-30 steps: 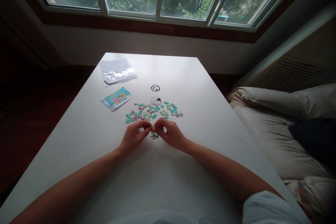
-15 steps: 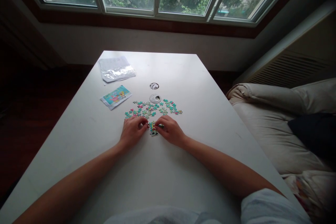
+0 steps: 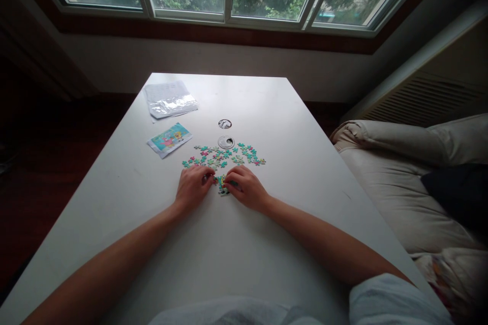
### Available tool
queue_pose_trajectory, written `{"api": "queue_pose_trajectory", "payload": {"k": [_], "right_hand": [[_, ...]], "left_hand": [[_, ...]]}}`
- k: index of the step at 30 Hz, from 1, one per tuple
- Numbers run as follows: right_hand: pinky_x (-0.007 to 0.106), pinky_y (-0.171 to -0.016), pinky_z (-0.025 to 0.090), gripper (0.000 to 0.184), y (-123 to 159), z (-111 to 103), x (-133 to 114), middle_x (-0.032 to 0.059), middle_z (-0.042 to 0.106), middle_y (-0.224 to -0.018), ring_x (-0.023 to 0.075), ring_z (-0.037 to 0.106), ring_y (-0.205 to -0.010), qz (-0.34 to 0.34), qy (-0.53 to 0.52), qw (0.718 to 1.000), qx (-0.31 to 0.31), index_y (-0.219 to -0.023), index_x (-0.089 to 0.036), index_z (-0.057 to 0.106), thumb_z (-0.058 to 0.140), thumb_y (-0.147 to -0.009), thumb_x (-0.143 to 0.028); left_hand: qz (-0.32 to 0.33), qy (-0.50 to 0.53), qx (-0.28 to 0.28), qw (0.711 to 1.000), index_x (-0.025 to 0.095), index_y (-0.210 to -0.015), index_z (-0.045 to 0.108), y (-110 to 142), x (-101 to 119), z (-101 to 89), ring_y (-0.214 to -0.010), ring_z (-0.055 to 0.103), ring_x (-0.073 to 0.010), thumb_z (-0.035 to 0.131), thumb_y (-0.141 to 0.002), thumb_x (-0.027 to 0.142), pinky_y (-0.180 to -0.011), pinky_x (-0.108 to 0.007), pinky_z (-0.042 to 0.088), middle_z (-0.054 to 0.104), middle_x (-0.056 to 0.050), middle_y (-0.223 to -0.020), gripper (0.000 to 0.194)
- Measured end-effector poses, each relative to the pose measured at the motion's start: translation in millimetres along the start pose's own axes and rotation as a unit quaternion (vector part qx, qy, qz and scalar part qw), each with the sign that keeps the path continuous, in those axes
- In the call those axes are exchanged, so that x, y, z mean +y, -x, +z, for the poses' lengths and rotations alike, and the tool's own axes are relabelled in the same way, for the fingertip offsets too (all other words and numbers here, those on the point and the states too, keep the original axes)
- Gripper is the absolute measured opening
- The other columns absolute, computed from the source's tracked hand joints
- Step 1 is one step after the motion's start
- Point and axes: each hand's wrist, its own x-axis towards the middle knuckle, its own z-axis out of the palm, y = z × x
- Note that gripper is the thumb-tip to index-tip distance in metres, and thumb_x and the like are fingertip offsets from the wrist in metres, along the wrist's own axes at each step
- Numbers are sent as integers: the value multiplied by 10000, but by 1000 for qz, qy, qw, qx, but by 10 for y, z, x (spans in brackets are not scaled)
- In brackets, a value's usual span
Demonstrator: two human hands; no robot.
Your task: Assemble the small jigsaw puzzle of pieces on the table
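A small patch of joined jigsaw puzzle pieces [image 3: 222, 191] lies on the white table [image 3: 224, 244], between my two hands. My left hand [image 3: 194, 184] pinches thumb and forefinger together at the patch's left edge. From the right, my right hand [image 3: 247, 187] curls over the patch with its thumb and fingers closed on a puzzle piece at that side; the fingers hide much of it. Just beyond the hands lie many loose jigsaw pieces [image 3: 220, 156], mostly teal and pale green with some pink.
Left of the loose pieces lies a colourful picture card [image 3: 170, 139]. Behind it sits a clear plastic bag [image 3: 173, 104] with paper. Two round inserts, a nearer one [image 3: 226, 142] and a farther one [image 3: 224, 124], are set in the tabletop. A beige sofa [image 3: 389, 183] stands at the right.
Both hands stay at the joined patch with almost the same grip. My right fingers shift slightly over it. The whole view tilts a little.
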Motion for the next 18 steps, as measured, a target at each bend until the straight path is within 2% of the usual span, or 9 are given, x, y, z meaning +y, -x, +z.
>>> {"api": "queue_pose_trajectory", "payload": {"k": [3,10,18], "right_hand": [[388,-916,458,59,11,-18,-1,62,668,-997,218,579,-980,-8,10,1000,2,-951,-246,670,613,-957,-260],[400,-948,452,104,21,-49,22,62,691,-1049,221,582,-1022,-25,31,999,3,-987,-252,687,594,-979,-295],[400,-956,451,103,30,-27,47,60,687,-1078,221,581,-1036,-28,36,999,-12,-1013,-260,689,594,-975,-274]], "left_hand": [[33,-2,-20,999,253,-955,697,42,-25,-56,-959,642,-228,590,-926,217,-869,-389,455,732,-26,-964,117],[161,-51,-70,983,274,-1075,695,149,-15,-169,-1114,611,-235,535,-995,247,-992,-428,429,719,-24,-1185,181],[177,-65,-72,979,280,-1101,700,131,11,-161,-1137,612,-230,511,-1009,247,-1006,-416,431,722,-28,-1200,213]]}}
